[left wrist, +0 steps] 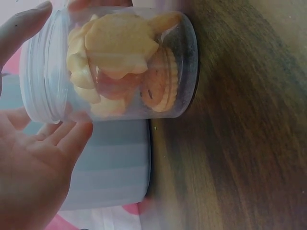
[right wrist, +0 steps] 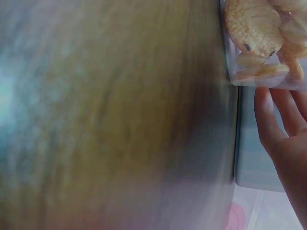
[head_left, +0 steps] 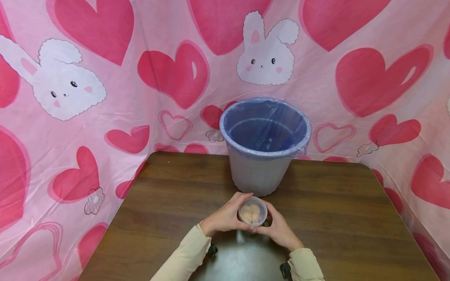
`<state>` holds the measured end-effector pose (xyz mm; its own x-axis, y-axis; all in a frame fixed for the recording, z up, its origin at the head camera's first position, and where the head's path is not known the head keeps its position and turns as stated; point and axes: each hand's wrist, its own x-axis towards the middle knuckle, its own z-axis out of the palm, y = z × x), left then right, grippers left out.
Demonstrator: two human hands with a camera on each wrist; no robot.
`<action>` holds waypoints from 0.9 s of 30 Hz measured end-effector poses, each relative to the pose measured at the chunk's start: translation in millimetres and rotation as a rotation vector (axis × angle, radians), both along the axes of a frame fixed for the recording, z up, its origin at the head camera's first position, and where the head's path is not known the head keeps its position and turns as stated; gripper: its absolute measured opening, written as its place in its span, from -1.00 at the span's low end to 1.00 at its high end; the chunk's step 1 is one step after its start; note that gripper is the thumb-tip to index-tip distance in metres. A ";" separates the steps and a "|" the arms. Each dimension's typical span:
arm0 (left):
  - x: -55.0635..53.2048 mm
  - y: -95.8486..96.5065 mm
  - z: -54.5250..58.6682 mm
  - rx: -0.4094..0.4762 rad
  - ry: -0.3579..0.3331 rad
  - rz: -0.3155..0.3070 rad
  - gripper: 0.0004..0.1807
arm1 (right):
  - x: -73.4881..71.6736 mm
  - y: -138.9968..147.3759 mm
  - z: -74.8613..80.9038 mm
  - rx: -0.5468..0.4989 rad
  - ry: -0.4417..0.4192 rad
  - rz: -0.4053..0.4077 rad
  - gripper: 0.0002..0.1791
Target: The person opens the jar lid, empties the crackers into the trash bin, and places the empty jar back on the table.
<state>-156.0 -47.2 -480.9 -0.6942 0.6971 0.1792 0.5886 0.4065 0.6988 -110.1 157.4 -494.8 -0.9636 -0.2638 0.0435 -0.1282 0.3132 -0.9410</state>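
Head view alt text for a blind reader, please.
A left hand and a right hand hold a clear jar of pale biscuits between them at a brown table. Behind the jar stands a pale bin with a blue liner; pink cloth with red hearts and white rabbits hangs behind.

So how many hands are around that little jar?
2: the left hand on the left side of the jar, the right hand on its right. No other hand shows.
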 end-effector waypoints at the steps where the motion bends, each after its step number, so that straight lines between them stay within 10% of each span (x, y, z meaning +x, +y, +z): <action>1: 0.2 0.3 0.1 -0.002 0.002 0.006 0.03 | -0.1 0.1 0.2 0.001 0.001 0.000 -0.08; 27: 3.0 3.0 -2.1 -0.008 -0.005 0.066 0.04 | 1.6 -1.3 1.8 0.027 -0.004 -0.018 -0.06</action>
